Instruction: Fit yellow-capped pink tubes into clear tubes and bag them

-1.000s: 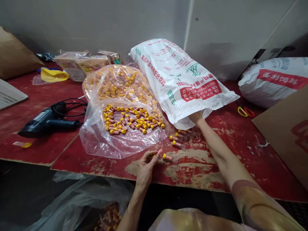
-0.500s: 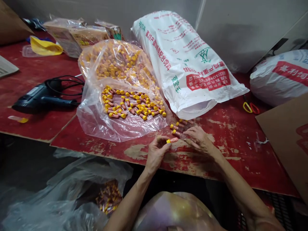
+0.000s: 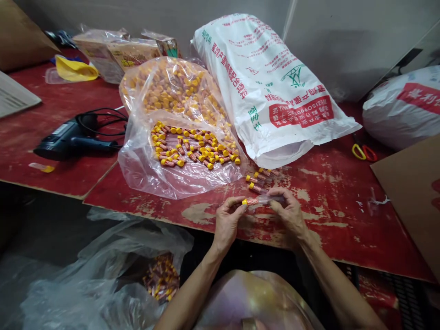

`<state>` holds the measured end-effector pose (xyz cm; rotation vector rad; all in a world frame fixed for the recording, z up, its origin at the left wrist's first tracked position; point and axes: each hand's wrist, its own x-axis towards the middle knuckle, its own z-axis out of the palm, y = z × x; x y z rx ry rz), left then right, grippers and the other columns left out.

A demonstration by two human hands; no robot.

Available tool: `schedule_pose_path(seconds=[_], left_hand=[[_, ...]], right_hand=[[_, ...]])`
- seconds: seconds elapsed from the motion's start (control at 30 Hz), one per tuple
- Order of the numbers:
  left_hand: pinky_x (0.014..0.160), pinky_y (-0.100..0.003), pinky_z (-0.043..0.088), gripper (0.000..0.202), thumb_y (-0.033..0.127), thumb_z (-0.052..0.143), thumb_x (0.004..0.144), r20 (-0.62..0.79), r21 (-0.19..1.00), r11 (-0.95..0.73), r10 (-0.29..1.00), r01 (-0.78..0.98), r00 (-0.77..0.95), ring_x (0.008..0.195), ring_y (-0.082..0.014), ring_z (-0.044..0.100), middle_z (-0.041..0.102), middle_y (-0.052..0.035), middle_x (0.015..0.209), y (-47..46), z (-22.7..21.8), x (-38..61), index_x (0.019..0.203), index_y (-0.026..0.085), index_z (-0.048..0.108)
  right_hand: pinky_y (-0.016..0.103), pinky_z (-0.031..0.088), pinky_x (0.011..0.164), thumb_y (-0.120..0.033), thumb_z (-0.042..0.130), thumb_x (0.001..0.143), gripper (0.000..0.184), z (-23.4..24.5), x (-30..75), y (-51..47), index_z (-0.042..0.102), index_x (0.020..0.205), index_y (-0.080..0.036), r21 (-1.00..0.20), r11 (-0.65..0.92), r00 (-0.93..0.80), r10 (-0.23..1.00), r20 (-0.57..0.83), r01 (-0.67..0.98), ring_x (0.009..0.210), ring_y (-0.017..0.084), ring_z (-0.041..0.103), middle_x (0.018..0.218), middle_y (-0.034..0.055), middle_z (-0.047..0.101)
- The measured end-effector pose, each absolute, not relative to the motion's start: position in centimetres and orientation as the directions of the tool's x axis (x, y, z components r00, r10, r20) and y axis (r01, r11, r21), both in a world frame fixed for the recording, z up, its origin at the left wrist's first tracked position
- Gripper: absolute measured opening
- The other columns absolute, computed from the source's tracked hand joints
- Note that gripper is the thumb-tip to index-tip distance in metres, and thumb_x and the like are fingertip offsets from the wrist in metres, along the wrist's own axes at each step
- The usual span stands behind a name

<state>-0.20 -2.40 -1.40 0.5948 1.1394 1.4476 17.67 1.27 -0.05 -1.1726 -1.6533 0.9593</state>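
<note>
My left hand (image 3: pixel 229 217) pinches the yellow-capped end of a small tube (image 3: pixel 253 200) with red-patterned contents. My right hand (image 3: pixel 288 211) grips a clear plastic sleeve (image 3: pixel 271 199) at the tube's other end, just above the worn red table (image 3: pixel 330 201). Several more yellow-capped tubes (image 3: pixel 258 178) lie on the table right behind my hands. A clear plastic bag (image 3: pixel 178 137) full of such tubes lies open to the left. A white printed sack (image 3: pixel 271 91) lies behind, its mouth facing me.
A black heat gun (image 3: pixel 74 137) with a coiled cord lies at the left. Yellow and red scissors (image 3: pixel 363 152) lie at the right by another white sack (image 3: pixel 405 107). Brown cardboard (image 3: pixel 412 192) sits at the right edge. A plastic bag of tubes (image 3: pixel 137 275) hangs below the table.
My right hand came out of the white sack's mouth with a clear sleeve and met my left hand. My left hand lifted a capped tube off the table.
</note>
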Motion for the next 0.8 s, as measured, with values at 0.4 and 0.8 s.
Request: schedule_pose_path(seconds=[0.4,0.8], left_hand=[[0.090,-0.030,0.048,0.031,0.025,0.053,0.084,-0.108,0.985,0.058,0.942,-0.163,-0.317,0.101,-0.0201,0.064,0.070,-0.0051,0.109,-5.0,-2.1,2.5,0.112,0.022,0.067],[0.073,-0.035,0.043,0.034,0.037,0.049,0.086,0.313,0.500,0.244,0.844,0.831,-0.436,0.091,-0.0293,0.059,0.061,-0.0180,0.103,7.1,-1.1,-7.1,0.106,0.011,0.059]], right_hand=[[0.031,0.053,0.070,-0.026,0.053,0.087,0.014,-2.4,13.8,-1.3,0.053,0.101,-0.025,-0.753,0.484,-0.226,0.875,0.428,0.445,0.082,0.018,0.062,0.093,0.0056,0.061],[0.041,0.044,0.083,-0.021,0.047,0.090,0.022,-4.5,14.7,2.2,0.060,0.109,-0.021,-0.383,0.597,-0.387,0.776,0.498,0.705,0.095,0.023,0.054,0.103,0.0094,0.064]])
